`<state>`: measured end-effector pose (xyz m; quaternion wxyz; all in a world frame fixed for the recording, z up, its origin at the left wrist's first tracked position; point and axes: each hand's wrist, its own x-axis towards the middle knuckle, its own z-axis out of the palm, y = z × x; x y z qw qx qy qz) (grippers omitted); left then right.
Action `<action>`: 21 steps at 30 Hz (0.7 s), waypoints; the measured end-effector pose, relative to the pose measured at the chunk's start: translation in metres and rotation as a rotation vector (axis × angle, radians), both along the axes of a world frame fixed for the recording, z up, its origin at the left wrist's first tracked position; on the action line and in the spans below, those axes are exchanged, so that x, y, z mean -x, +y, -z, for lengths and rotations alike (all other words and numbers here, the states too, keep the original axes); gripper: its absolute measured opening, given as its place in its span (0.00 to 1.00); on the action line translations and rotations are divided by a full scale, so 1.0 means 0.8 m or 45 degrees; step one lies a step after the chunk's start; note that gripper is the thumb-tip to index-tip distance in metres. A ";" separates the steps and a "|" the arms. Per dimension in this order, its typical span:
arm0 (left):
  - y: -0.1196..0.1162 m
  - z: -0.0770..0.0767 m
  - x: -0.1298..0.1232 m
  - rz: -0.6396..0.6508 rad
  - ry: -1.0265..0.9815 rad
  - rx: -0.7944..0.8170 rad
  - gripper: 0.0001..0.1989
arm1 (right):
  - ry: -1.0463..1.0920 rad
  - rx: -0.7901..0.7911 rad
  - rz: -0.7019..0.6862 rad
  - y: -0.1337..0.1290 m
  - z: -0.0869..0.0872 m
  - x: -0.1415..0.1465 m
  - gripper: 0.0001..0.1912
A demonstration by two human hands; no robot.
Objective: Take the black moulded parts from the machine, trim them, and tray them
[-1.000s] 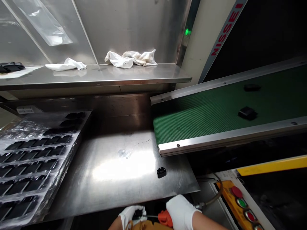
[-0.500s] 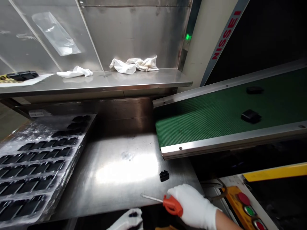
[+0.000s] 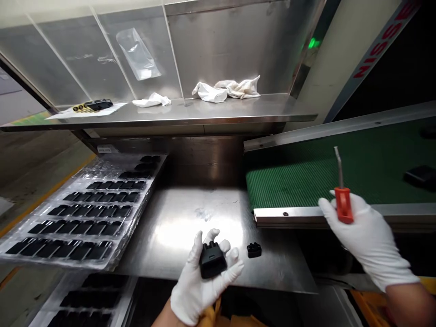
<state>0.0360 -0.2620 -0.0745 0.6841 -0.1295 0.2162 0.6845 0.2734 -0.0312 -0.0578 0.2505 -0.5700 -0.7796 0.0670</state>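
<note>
My left hand [image 3: 204,281], in a white glove, is raised over the front edge of the steel table. Its fingers curl around a black plastic housing [image 3: 213,262], whose hollow end faces me. Gripped in my gloved right hand [image 3: 364,236] is a red air blow gun [image 3: 343,204] with a thin metal nozzle pointing up. That hand is in front of the near rail of the green conveyor belt [image 3: 289,181]. A small black plastic part [image 3: 254,250] lies on the table, right of my left hand.
A clear plastic tray [image 3: 134,227] with rows of black parts stands at left; another tray [image 3: 126,297] is below it. Crumpled white gloves [image 3: 211,93] lie on the steel shelf [image 3: 190,116]. One black part [image 3: 420,176] sits on the belt at far right.
My left hand has come up from the bottom edge, the black housing now plainly seen in it. My right hand has swung the blow gun up and right. The view has shifted left.
</note>
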 end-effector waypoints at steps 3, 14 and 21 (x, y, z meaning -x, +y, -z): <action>0.011 -0.034 -0.014 -0.017 -0.137 0.027 0.15 | -0.153 -0.130 -0.135 0.004 0.010 0.002 0.17; 0.016 -0.028 -0.044 -0.326 -0.555 0.327 0.10 | -0.465 -0.339 -0.254 -0.002 0.035 -0.014 0.34; 0.019 -0.016 -0.048 -0.207 -0.573 0.346 0.11 | 0.144 -0.328 -0.300 -0.107 0.003 0.011 0.19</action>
